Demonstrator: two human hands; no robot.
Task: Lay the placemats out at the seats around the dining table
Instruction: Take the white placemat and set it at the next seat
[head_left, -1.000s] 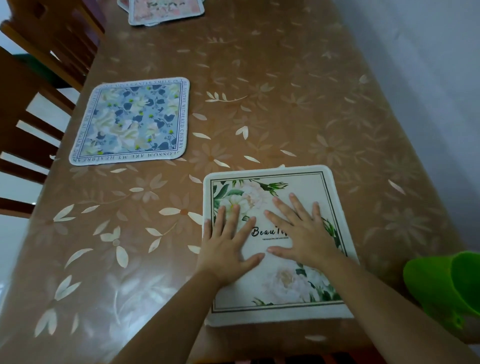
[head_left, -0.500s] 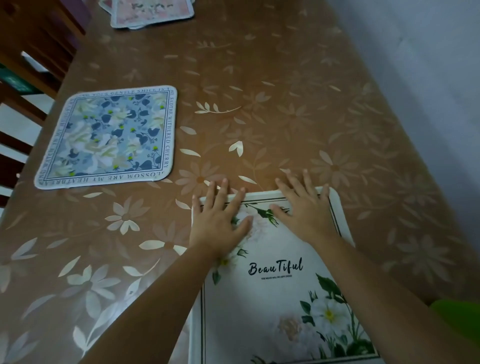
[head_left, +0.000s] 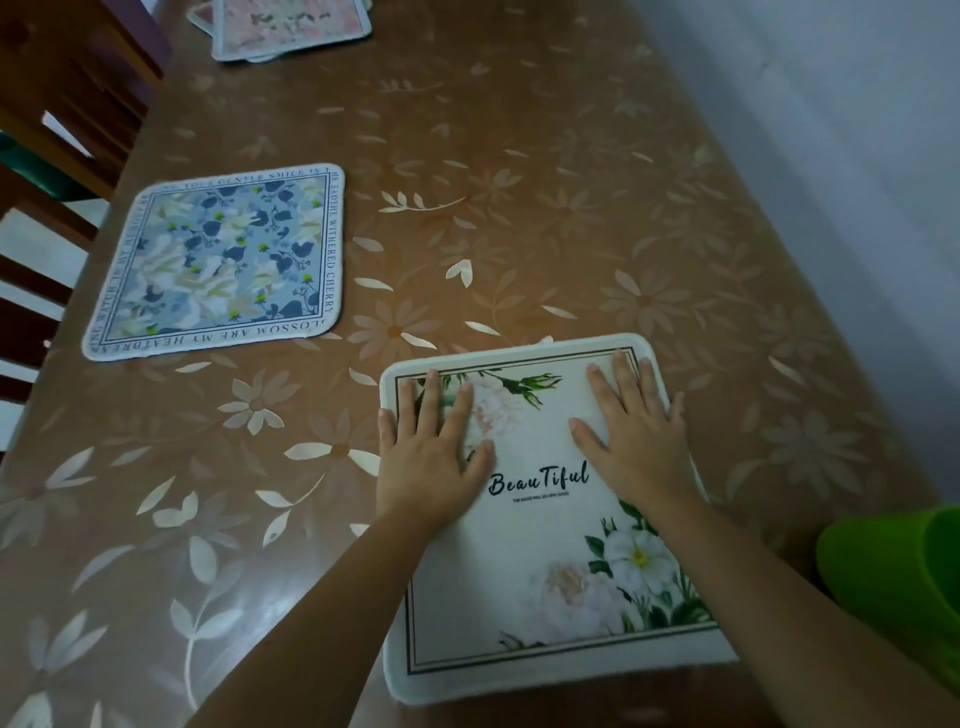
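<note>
Fingers (head_left: 431, 400) straight and slightly spread, both hands press flat on a white placemat (head_left: 524, 577). Wooden chairs (head_left: 62, 104) stand along the left edge of the brown flower-patterned table (head_left: 571, 208). Just inside that edge lies a blue floral placemat (head_left: 223, 260), its border printed with words including "GENTLE SMILE" and "WITHERED CHERRY". Near the far left corner a pink placemat (head_left: 291, 23) lies on top of another, cut off by the frame. The left hand (head_left: 434, 457) rests palm down on the white placemat's far left corner. This mat lies at the near edge, right of the middle, and reads "BeauTiful" in black script; the smaller line beneath is unreadable. The right hand (head_left: 636, 436) rests palm down on its far right corner. A bright green object (head_left: 893, 582) sits at the near right corner.
</note>
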